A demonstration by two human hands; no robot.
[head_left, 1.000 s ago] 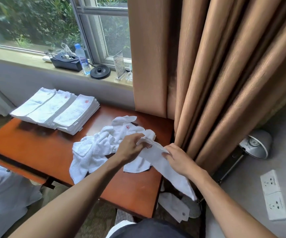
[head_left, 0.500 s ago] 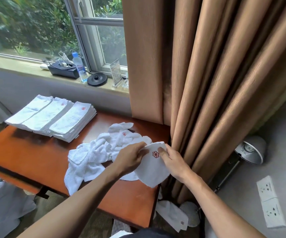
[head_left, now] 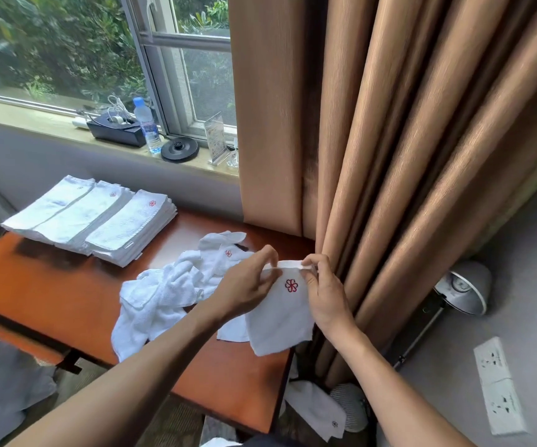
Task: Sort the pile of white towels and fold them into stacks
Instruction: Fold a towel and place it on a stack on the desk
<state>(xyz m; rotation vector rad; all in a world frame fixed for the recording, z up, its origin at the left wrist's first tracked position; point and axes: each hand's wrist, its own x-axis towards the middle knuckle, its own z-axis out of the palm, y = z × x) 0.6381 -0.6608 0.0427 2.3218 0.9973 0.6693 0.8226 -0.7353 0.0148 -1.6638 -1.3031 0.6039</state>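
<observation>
- As both grips pinch its top hem, the towel [head_left: 280, 317] hangs below them with its red logo facing up.
- The left grip [head_left: 247, 285] has thumb and fingertips curled on the hem's left end, and the right grip [head_left: 325, 295] is doing the same on the right end. A short, taut strip of hem runs between them.
- That hem runs left to right. The cloth drops toward the person and seems to rest on the worktop [head_left: 51, 285] at its near right corner, hard by the curtain [head_left: 389, 156].
- The loose pile [head_left: 164, 291] lies just left, touching the towel.
- The stacks [head_left: 99, 217] sit well apart at the far left, with their long sides running toward the window.
- My call is that the left grip is nearer the stacks, so the folded towel travels that way.
</observation>
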